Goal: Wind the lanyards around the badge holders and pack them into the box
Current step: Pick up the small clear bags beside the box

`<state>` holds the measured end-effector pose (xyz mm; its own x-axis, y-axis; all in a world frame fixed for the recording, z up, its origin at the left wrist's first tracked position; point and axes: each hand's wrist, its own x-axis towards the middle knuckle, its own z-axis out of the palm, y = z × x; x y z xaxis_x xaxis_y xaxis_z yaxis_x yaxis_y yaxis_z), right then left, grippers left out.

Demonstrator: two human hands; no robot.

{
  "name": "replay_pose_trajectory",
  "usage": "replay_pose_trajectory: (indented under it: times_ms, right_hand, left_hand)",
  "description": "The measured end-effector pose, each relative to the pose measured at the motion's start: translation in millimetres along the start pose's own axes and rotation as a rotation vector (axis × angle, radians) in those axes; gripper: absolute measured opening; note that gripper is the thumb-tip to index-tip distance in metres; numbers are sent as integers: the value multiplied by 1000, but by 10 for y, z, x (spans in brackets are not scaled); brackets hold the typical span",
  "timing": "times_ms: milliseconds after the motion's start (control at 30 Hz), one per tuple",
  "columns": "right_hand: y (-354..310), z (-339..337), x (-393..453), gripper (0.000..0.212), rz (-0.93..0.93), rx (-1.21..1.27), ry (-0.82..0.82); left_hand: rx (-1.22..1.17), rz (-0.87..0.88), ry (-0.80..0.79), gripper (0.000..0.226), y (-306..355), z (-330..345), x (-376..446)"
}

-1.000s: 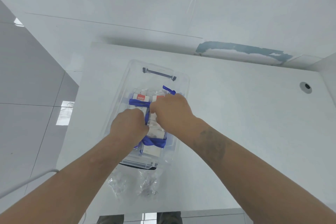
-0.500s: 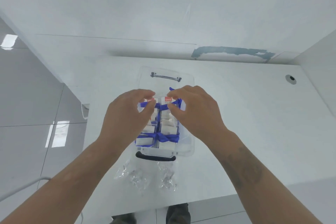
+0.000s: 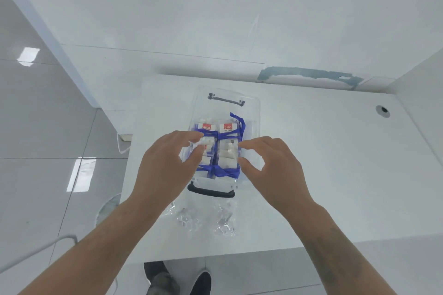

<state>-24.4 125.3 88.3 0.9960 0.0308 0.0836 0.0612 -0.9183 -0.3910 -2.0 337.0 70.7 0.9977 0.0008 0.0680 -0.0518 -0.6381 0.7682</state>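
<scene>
Both hands hover over the clear box (image 3: 254, 112) on the white table (image 3: 335, 163). Left hand (image 3: 165, 165) and right hand (image 3: 273, 170) are apart, fingers loosely curled, gripping nothing. Between them the badge holders (image 3: 223, 148) sit inside the box, blue lanyards (image 3: 219, 171) wrapped around them. Crumpled plastic bags (image 3: 203, 217) lie near.

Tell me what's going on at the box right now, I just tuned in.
A person is working over a clear plastic box on a white table. Two badge-holder bundles, wrapped in blue lanyards, lie side by side inside it. The left hand and right hand hover at the bundles' outer edges with fingers loosely curled; whether they touch is unclear. Empty clear wrappers lie in front of the box.
</scene>
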Motion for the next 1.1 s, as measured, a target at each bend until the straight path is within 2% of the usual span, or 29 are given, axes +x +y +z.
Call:
replay_pose_trajectory:
  times_ms: [300,567,967,1100]
  right_hand:
    - [195,-39,-318,24,-59,48,-45]
    - [310,-4,-583,24,0,70,-47]
    - [205,388,-975,19,15,80,-124]
    - [143,562,-1015,18,27,94,-162]
  left_hand:
    - [-7,-12,55,19,155,154,-455]
    - [-45,-11,67,18,125,217,-637]
    - [13,-93,75,17,-386,79,-1006]
    - [70,-165,28,17,-618,85,-1095]
